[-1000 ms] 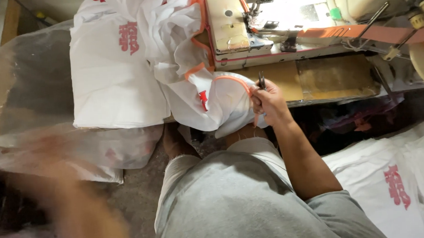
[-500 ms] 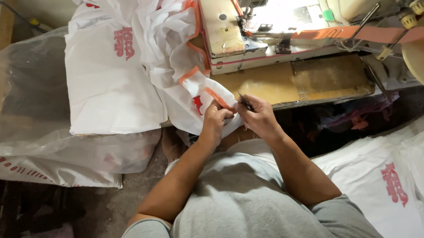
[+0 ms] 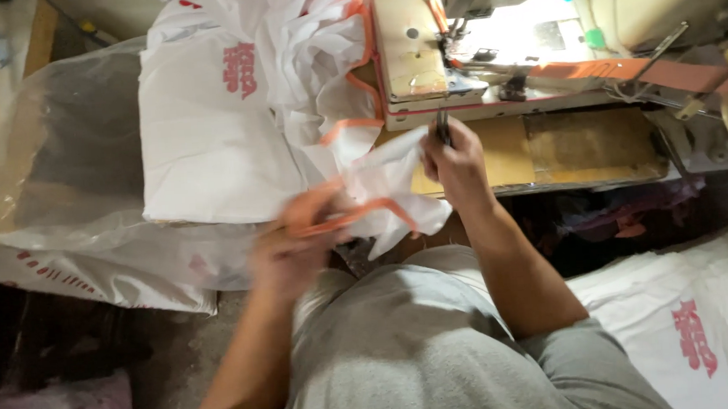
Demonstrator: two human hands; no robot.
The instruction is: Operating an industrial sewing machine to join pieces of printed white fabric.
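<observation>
Left hand [image 3: 287, 251], motion-blurred, closed around the orange-trimmed edge of a white fabric bag [image 3: 384, 186] held just above the lap, in front of the sewing table [image 3: 546, 147]. Right hand [image 3: 456, 161] raised at the table's near edge, fingers curled shut on small dark thread snips [image 3: 443, 128], touching the same bag's upper corner. Behind, to the left: a heap of white bags with red print [image 3: 225, 129], resting on clear plastic sheeting [image 3: 58, 164]. Sewing machine [image 3: 538, 25] lit brightly beyond the right hand. More printed white bags [image 3: 692, 328] lower right, beside the grey shirt [image 3: 424, 352].
</observation>
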